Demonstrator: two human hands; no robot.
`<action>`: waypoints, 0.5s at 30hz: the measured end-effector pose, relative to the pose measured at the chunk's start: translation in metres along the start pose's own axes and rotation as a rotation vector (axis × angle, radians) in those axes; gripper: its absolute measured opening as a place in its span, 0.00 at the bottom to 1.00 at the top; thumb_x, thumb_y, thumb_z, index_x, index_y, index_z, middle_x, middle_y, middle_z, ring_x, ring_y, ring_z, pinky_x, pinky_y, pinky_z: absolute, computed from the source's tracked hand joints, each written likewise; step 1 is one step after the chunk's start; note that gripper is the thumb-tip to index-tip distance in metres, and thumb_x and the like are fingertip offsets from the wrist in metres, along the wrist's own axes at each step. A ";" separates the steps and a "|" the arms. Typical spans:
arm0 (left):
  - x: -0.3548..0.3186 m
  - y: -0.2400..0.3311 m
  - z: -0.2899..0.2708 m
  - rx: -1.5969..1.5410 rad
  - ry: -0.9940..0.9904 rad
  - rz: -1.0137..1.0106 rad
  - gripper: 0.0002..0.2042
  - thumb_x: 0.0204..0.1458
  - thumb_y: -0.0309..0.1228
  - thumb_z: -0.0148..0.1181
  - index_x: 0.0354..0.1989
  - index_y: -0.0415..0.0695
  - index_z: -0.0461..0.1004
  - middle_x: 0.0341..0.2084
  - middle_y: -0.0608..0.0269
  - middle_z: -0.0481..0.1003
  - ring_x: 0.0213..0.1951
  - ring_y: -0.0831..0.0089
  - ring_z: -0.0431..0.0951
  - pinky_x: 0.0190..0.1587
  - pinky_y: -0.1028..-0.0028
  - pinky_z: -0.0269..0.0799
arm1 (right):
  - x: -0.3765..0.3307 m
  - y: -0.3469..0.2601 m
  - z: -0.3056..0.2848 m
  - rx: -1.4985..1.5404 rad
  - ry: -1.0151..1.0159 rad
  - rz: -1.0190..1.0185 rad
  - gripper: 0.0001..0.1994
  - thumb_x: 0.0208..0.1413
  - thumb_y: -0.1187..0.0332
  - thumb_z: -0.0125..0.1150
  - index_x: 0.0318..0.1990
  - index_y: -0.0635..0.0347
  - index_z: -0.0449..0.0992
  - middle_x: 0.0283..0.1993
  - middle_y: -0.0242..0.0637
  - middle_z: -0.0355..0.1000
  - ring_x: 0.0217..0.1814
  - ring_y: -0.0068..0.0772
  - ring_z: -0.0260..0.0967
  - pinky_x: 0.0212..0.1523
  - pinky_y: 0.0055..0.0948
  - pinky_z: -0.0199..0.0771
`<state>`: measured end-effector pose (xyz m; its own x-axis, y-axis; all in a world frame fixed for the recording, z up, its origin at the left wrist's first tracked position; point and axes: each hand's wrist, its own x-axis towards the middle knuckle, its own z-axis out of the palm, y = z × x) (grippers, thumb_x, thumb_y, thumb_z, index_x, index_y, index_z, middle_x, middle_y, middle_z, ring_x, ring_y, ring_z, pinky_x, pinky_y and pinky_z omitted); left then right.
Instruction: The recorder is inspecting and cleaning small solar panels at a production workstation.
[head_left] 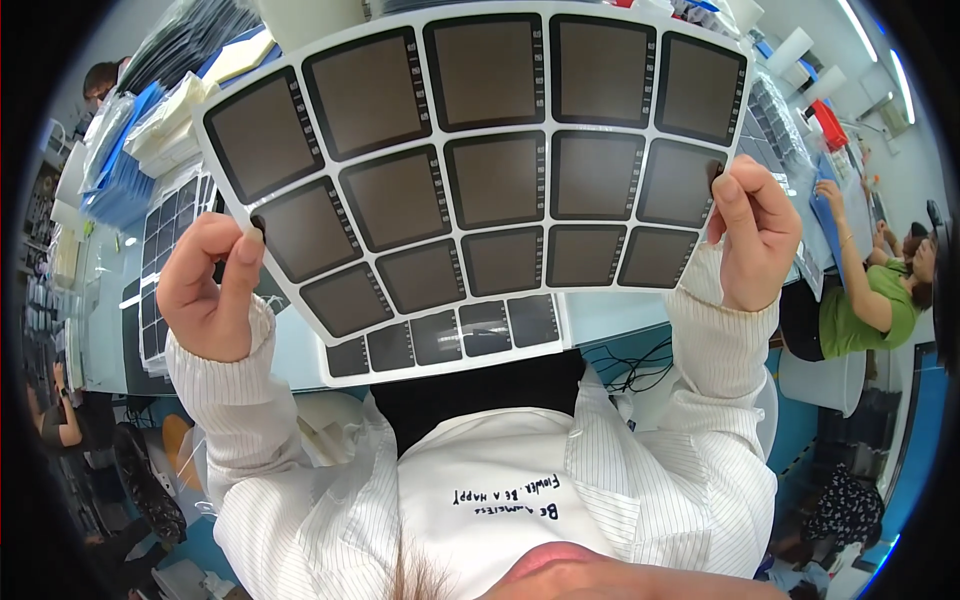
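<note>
Both my hands hold up a large white sheet (440, 143) printed with rows of dark, rounded-corner panels. My left hand (212, 285) pinches its left edge between thumb and fingers. At the right edge, my right hand (752, 235) grips it the same way. The sheet is raised and tilted, bowing slightly between the hands. Below it, a second sheet of the same pattern (437, 337) lies at the table's near edge, partly hidden by the raised one.
Stacks of similar dark-panelled sheets (165, 235) lie on the pale table (295, 345) at left. Blue and cream packs (125, 165) are piled behind them. A red bin (828, 125) stands far right, near a person in green (875, 310). Black cables (635, 365) hang below the table.
</note>
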<state>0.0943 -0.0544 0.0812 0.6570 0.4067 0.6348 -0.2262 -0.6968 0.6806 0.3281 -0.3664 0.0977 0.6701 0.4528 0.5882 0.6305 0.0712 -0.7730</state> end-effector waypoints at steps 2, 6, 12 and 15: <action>0.005 0.003 0.001 -0.024 -0.007 -0.017 0.03 0.50 0.20 0.56 0.27 0.35 0.69 0.19 0.67 0.66 0.21 0.83 0.61 0.25 0.83 0.55 | 0.001 -0.001 -0.004 0.003 0.005 -0.004 0.07 0.56 0.70 0.55 0.30 0.64 0.71 0.24 0.26 0.59 0.22 0.13 0.52 0.18 0.13 0.51; 0.016 -0.004 0.011 -0.064 -0.022 -0.020 0.04 0.52 0.22 0.54 0.28 0.35 0.70 0.19 0.69 0.66 0.20 0.84 0.60 0.24 0.85 0.53 | 0.003 -0.002 -0.009 0.021 0.057 0.000 0.05 0.53 0.72 0.59 0.29 0.64 0.74 0.23 0.26 0.64 0.19 0.12 0.56 0.19 0.12 0.52; 0.015 -0.020 0.013 -0.151 -0.035 0.019 0.03 0.52 0.22 0.54 0.29 0.35 0.70 0.20 0.69 0.65 0.20 0.85 0.59 0.24 0.85 0.53 | -0.009 -0.013 -0.009 -0.088 0.106 -0.069 0.05 0.52 0.70 0.61 0.30 0.62 0.76 0.20 0.23 0.66 0.19 0.09 0.56 0.19 0.11 0.52; 0.006 -0.046 0.003 -0.147 -0.071 0.020 0.04 0.53 0.23 0.53 0.28 0.36 0.70 0.20 0.69 0.65 0.20 0.85 0.60 0.23 0.85 0.54 | -0.029 -0.017 0.018 -0.168 0.115 -0.058 0.05 0.53 0.71 0.57 0.30 0.65 0.74 0.23 0.26 0.63 0.21 0.14 0.56 0.22 0.13 0.53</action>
<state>0.1104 -0.0214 0.0523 0.6990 0.3471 0.6252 -0.3396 -0.6082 0.7175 0.2912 -0.3647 0.0898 0.6651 0.3476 0.6609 0.7191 -0.0596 -0.6923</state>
